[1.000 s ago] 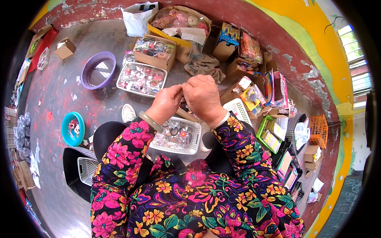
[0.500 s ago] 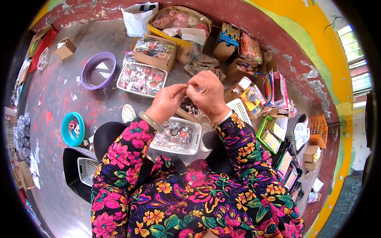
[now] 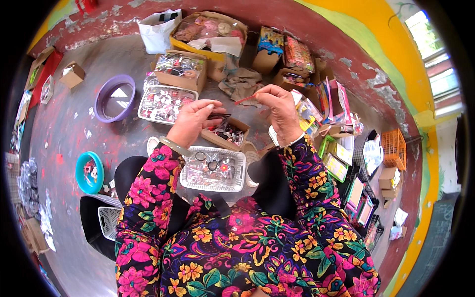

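My right hand pinches one end of a thin red strip, which points left toward my other hand. Across the gap, my left hand is closed around something thin, dark and cord-like; its exact kind is partly hidden by the fingers. Beneath the hands lies an open cardboard box of small dark and reddish pieces. Nearer to me, a white plastic basket contains clear packets, dark rings like hair ties and a red flower piece.
Beyond my left hand are a white basket of packets, a cardboard box and a purple basin. A teal basin stands at left. Boxes, a black crate and an orange crate line the right wall.
My hands were together at the fingertips and have drawn apart, left hand leftward, right hand rightward. The red strip and the dark cord-like thing now show. The view has shifted slightly.
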Tool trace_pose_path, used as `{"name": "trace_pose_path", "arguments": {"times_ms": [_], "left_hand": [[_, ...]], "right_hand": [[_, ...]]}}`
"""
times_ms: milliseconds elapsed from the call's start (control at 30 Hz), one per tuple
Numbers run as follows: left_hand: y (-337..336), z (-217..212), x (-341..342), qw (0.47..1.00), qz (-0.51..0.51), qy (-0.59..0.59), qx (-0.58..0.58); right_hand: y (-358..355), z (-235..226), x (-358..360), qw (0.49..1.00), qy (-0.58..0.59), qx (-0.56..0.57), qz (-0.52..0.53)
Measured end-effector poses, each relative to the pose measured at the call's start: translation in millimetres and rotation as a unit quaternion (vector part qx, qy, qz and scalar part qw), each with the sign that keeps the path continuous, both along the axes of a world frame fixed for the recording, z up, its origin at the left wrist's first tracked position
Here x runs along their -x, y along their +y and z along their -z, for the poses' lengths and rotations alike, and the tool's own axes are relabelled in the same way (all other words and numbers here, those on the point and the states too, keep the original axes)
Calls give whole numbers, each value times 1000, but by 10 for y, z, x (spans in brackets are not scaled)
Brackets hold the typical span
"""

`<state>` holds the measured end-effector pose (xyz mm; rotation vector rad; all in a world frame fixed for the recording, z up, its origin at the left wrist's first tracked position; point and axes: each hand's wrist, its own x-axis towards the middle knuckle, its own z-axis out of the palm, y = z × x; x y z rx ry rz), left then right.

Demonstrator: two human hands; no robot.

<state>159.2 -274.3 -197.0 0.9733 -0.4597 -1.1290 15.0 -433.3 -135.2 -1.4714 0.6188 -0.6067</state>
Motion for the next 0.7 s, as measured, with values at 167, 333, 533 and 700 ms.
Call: {"name": "trace_pose_path", "arguments": {"times_ms": [167, 333, 533, 700], "left_hand": [[-31, 155, -73, 999, 13, -6, 42], [-62, 141, -56, 999, 3, -27, 22], [-130, 285, -58, 999, 22, -35, 13], [-90, 316, -84, 999, 16, -50, -13]], "right_hand": [[-319, 77, 720, 998, -23, -27, 57], [-557, 325, 2022, 979, 123, 72, 148], [-402, 1007, 3473, 900, 340, 144, 230], [-110, 1664, 3914, 845, 444, 102, 279]]}}
